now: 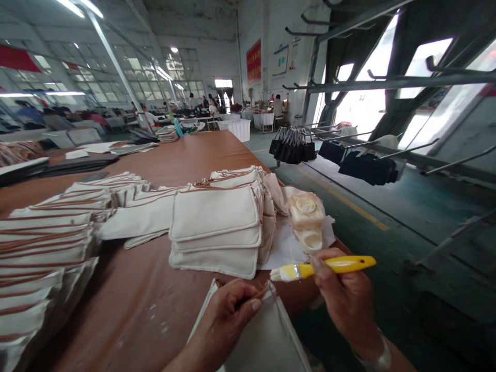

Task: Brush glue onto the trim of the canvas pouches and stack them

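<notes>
My left hand (228, 310) is closed, pinching the brown-trimmed top edge of a cream fabric pouch (267, 341) that lies at the near table edge. My right hand (343, 294) is closed round a yellow-handled brush (325, 267), whose pale bristles point left, just above the pouch's corner. Beyond the brush stands a glue-crusted container (307, 219) on a white sheet of paper (282, 248).
Stacks of cream pouches (217, 227) cover the brown table (127, 305), with more piles (42, 248) at the left. A metal rack holds dark bags (292, 147) to the right over a green floor. Other people work at tables far behind.
</notes>
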`<state>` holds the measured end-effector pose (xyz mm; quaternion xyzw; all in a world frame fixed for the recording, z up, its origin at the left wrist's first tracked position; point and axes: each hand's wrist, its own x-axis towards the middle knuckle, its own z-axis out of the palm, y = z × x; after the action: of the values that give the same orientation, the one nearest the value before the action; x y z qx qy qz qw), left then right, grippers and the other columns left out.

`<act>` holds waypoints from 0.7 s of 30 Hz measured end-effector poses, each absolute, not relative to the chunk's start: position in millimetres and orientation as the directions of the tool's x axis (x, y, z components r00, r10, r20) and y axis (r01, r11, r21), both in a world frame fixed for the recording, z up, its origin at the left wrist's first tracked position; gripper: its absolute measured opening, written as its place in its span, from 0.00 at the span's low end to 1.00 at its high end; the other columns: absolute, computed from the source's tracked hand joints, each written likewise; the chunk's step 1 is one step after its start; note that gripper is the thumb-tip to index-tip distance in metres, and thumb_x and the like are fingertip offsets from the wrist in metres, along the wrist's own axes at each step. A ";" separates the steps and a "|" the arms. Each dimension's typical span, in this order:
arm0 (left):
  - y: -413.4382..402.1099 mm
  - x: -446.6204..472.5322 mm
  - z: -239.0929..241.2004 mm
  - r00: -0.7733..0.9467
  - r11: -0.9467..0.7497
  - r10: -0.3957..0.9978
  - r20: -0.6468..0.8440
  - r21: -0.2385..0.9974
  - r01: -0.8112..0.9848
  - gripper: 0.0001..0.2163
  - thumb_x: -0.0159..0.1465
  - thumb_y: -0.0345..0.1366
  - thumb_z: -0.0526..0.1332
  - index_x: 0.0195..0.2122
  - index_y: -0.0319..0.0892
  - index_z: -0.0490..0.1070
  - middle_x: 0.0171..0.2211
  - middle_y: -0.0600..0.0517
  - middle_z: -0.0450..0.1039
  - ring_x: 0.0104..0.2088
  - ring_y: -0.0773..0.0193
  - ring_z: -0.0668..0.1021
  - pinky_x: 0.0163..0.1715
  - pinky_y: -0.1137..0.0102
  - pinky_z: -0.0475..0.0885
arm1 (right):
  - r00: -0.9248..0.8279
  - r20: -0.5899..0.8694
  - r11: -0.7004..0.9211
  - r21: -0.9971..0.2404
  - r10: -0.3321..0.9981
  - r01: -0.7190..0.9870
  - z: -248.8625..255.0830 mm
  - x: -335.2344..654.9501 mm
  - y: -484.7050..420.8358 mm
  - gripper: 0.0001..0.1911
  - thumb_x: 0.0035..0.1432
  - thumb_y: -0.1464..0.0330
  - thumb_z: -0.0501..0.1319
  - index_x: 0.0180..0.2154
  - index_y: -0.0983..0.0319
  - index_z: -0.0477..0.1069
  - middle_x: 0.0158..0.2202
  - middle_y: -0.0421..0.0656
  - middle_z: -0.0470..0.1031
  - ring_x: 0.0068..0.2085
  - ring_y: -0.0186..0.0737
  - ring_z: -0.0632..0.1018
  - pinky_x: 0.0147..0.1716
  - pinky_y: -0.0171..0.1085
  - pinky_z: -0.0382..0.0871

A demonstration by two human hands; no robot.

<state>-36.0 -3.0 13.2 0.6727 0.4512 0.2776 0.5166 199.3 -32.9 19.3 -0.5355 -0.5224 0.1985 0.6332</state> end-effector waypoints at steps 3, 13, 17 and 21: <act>-3.6 -35.1 12.7 0.439 -0.054 0.894 -0.092 0.950 0.308 0.17 0.65 0.50 0.62 0.34 0.40 0.77 0.36 0.46 0.77 0.37 0.59 0.76 0.37 0.71 0.70 | 0.399 0.431 0.336 -0.897 0.809 0.287 17.1 201.5 -38.5 0.13 0.68 0.58 0.62 0.36 0.61 0.72 0.21 0.36 0.65 0.19 0.34 0.66 0.17 0.30 0.62; -8.9 -37.3 15.8 0.449 -0.241 0.893 0.029 0.874 0.422 0.10 0.66 0.42 0.62 0.32 0.41 0.75 0.30 0.51 0.74 0.32 0.64 0.76 0.32 0.74 0.69 | 0.434 0.463 0.318 -0.874 0.773 0.366 21.7 206.9 -30.2 0.16 0.66 0.55 0.62 0.34 0.61 0.73 0.20 0.38 0.66 0.19 0.36 0.67 0.17 0.32 0.61; -12.5 -39.1 15.0 0.558 -0.648 0.749 0.358 0.570 0.505 0.07 0.69 0.36 0.61 0.34 0.42 0.75 0.28 0.52 0.73 0.26 0.68 0.73 0.26 0.75 0.64 | 0.477 0.358 0.307 -0.934 0.803 0.184 24.6 220.3 -37.5 0.15 0.66 0.55 0.63 0.34 0.60 0.72 0.21 0.37 0.63 0.19 0.35 0.65 0.17 0.32 0.60; -16.5 -37.9 27.5 0.700 -0.881 0.419 0.578 0.074 0.467 0.09 0.72 0.32 0.54 0.37 0.40 0.72 0.24 0.53 0.71 0.23 0.66 0.69 0.24 0.69 0.60 | 0.406 0.443 0.409 -0.896 0.799 0.173 44.1 215.2 -48.2 0.11 0.67 0.60 0.62 0.34 0.59 0.72 0.24 0.38 0.64 0.21 0.34 0.65 0.19 0.33 0.60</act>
<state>-37.9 -16.5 27.5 0.9211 0.2405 0.3038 -0.0391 215.2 -48.2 44.1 -0.4924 -0.4938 0.2308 0.6786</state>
